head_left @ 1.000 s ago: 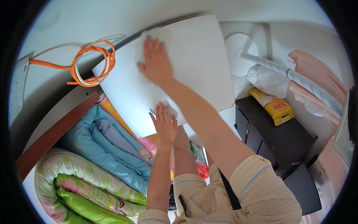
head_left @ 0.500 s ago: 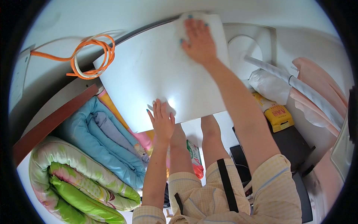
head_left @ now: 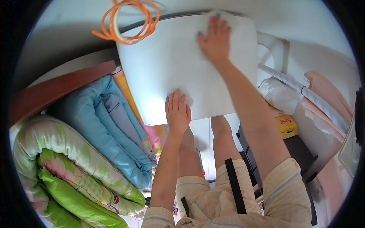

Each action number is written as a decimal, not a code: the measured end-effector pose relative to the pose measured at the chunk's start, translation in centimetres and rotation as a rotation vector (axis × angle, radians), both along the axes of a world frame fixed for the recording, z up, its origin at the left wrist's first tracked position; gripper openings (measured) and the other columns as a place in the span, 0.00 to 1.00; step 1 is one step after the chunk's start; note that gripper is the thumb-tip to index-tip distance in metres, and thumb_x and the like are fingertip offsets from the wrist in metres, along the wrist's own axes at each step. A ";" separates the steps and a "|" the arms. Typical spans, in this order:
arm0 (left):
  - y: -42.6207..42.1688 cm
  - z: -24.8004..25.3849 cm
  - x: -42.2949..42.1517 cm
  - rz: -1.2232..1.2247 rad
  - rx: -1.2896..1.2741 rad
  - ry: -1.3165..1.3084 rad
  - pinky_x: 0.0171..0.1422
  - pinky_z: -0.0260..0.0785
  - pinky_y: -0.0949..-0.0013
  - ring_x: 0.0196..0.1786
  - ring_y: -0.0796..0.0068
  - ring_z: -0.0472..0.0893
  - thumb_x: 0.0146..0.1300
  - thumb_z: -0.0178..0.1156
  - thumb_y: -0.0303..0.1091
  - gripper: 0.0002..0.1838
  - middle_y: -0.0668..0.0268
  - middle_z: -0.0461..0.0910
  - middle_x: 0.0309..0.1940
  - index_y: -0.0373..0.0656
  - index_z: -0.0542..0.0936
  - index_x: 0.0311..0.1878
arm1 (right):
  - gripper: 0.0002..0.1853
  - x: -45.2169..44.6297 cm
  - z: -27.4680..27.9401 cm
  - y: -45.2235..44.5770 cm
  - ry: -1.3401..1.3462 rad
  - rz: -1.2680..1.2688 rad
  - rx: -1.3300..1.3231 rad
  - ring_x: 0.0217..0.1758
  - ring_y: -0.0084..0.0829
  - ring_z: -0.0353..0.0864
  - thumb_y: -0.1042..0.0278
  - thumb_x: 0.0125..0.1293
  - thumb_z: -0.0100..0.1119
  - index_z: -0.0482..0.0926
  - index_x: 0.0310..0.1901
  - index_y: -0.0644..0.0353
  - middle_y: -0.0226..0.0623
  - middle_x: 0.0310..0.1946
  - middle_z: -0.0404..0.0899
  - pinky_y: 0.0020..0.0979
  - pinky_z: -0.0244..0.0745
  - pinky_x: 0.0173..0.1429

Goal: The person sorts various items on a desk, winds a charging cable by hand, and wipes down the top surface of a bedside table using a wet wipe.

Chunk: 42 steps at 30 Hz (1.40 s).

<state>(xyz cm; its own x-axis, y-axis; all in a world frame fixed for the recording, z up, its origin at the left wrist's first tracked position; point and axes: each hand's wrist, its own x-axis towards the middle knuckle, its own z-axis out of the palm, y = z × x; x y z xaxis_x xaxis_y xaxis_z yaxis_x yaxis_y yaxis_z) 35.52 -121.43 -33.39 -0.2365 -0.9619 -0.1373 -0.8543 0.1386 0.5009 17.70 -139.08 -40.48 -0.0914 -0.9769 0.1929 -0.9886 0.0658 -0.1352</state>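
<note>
A white panel (head_left: pixel 167 68) with a smooth surface fills the upper middle of the view. My left hand (head_left: pixel 177 111) lies near its lower edge, palm down with the fingers stretched out and nothing held. Close to the far right edge, my right hand (head_left: pixel 216 42) presses flat, fingers extended, on a pale cloth (head_left: pixel 232 19). The cloth shows beyond the fingertips and around the hand; the rest of it is hidden under the palm.
Coiled orange cable (head_left: pixel 110 22) hangs at the panel's upper left corner. Folded blue (head_left: pixel 95 125) and green floral quilts (head_left: pixel 68 136) lie at left beside a reddish-brown board (head_left: pixel 61 85). At right are a yellow packet (head_left: pixel 287 125), a plastic bag (head_left: pixel 279 95), a pole (head_left: pixel 323 102) and dark drawers (head_left: pixel 300 152).
My right hand has swept the cloth from the panel's left part to its far right. My left hand remains near the lower edge. The whole view has shifted.
</note>
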 end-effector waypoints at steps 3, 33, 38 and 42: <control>0.3 0.5 2.3 0.103 -0.030 0.040 0.60 0.54 0.56 0.57 0.54 0.62 0.47 0.54 0.24 0.19 0.54 0.62 0.56 0.38 0.69 0.46 | 0.37 9.1 0.8 -0.1 -0.131 0.168 0.031 0.63 0.49 0.52 0.49 0.53 0.47 0.56 0.60 0.65 0.46 0.61 0.55 0.46 0.44 0.66; 4.0 0.1 9.0 0.538 0.079 0.056 0.63 0.52 0.56 0.60 0.46 0.58 0.50 0.54 0.29 0.31 0.44 0.57 0.58 0.31 0.55 0.57 | 0.34 2.9 -0.2 1.1 0.008 -0.102 0.028 0.66 0.48 0.46 0.52 0.57 0.40 0.51 0.62 0.63 0.47 0.64 0.48 0.44 0.39 0.67; 3.9 0.0 9.0 0.522 0.066 0.049 0.65 0.44 0.54 0.62 0.49 0.55 0.48 0.56 0.33 0.33 0.45 0.57 0.57 0.32 0.56 0.57 | 0.33 13.2 0.8 -1.7 0.003 0.269 0.174 0.65 0.45 0.48 0.50 0.57 0.42 0.55 0.60 0.65 0.46 0.61 0.53 0.42 0.41 0.67; 3.9 0.2 8.9 0.532 0.093 0.054 0.66 0.43 0.53 0.63 0.49 0.54 0.48 0.56 0.34 0.34 0.45 0.57 0.58 0.32 0.55 0.58 | 0.31 18.3 1.3 -2.4 -0.107 0.393 0.054 0.64 0.38 0.52 0.53 0.57 0.43 0.55 0.60 0.60 0.39 0.60 0.56 0.40 0.45 0.67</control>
